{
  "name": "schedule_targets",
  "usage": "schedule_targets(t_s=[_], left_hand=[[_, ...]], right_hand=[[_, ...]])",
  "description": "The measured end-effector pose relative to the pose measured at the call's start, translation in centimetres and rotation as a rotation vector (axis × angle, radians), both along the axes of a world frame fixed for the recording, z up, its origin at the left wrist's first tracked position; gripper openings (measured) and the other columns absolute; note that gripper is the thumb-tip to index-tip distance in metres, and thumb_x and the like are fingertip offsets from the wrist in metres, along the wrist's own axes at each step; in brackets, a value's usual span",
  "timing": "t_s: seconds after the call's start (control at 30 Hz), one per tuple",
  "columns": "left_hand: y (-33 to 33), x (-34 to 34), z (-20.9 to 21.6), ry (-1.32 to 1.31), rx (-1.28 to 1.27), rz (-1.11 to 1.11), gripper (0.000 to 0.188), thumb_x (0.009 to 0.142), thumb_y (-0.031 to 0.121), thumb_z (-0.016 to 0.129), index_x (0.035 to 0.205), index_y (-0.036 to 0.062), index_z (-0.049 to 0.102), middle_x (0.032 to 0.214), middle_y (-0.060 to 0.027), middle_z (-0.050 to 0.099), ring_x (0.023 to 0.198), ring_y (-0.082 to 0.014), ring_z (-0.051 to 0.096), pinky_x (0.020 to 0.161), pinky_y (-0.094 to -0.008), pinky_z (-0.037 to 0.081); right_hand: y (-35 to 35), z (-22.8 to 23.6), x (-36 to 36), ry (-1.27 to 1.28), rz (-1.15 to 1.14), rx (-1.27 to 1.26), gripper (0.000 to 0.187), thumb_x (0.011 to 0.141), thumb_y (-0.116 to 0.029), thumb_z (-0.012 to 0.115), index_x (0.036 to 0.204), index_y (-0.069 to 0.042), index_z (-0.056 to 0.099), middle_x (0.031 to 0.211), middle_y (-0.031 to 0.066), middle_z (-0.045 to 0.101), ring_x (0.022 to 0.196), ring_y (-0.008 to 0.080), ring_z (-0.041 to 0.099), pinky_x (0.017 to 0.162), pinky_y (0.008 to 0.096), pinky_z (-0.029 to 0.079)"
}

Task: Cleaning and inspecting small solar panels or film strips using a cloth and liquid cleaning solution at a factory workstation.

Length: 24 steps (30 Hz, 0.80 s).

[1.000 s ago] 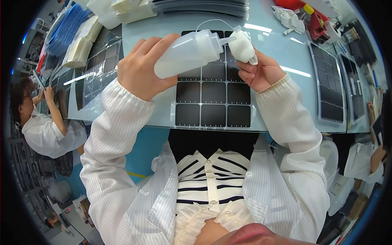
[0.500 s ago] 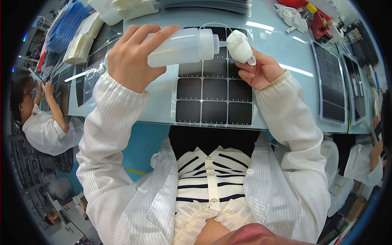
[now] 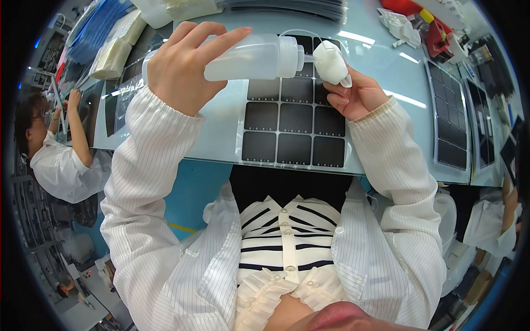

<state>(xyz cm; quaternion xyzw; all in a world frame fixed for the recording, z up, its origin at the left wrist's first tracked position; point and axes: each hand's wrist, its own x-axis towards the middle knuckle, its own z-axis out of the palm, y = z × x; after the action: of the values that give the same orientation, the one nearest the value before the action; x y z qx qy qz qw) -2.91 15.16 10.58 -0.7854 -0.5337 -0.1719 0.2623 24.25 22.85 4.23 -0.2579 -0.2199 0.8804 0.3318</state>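
Since the earlier frames we note that the left hand (image 3: 179, 69) has risen and levelled the squeeze bottle (image 3: 251, 57), which was tilted before and now lies nearly horizontal, its nozzle meeting the white cloth wad (image 3: 333, 63). The right hand (image 3: 356, 96) has barely shifted.

We record the left hand wrapped round the rear half of the bottle, index finger stretched along its top. The bottle is translucent, with clear liquid inside, and hangs above the tabletop (image 3: 221, 135) without touching it. The right hand is closed on the cloth wad, thumb and fingers pinching its lower part, the wad standing just off the bottle's tip. The two hands are apart, joined only through bottle and cloth.

Directly beneath lies a sheet of dark square panels (image 3: 295, 129) in a grid, flat on the pale blue tabletop. A second dark panel sheet (image 3: 450, 129) lies well apart to the right. At the far left, another person (image 3: 55, 160) in white works at the same tabletop.
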Motion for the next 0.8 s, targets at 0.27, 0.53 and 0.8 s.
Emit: schedule_targets(t_s=[0.27,0.53,0.8], left_hand=[[-0.1,-0.1,-0.4,-0.055,0.000,-0.003,0.059,0.057,0.007,0.079,0.111,0.0269,0.064,0.097,0.0031,0.063,0.088,-0.0164,0.060,0.066,-0.0279,0.055],[0.3,-0.7,-1.1,-0.389,-0.068,0.006,0.059,0.066,0.015,0.077,0.121,0.0131,0.055,0.109,-0.0095,0.062,0.097,-0.0282,0.060,0.084,-0.0367,0.050],[3.8,-6.7,-1.9,-1.212,0.009,0.053,0.066,0.064,0.021,0.080,0.118,-0.0010,0.049,0.107,-0.0164,0.061,0.100,-0.0272,0.060,0.087,-0.0341,0.046]], right_hand=[[-0.4,0.7,-0.2,-0.035,-0.036,-0.012,0.022,0.096,-0.020,0.045,0.105,-0.001,0.052,0.077,0.0021,0.048,0.058,0.0084,0.038,0.046,0.0206,0.032],[0.0,6.2,-2.9,-0.106,-0.148,0.284,0.031,0.095,-0.020,0.048,0.119,0.000,0.050,0.095,0.0087,0.060,0.067,0.0086,0.049,0.051,0.0201,0.039],[-0.5,3.4,-4.9,-0.653,-0.031,1.104,0.031,0.084,-0.014,0.065,0.110,0.000,0.060,0.079,-0.0003,0.059,0.061,0.0051,0.048,0.054,0.0178,0.038]])
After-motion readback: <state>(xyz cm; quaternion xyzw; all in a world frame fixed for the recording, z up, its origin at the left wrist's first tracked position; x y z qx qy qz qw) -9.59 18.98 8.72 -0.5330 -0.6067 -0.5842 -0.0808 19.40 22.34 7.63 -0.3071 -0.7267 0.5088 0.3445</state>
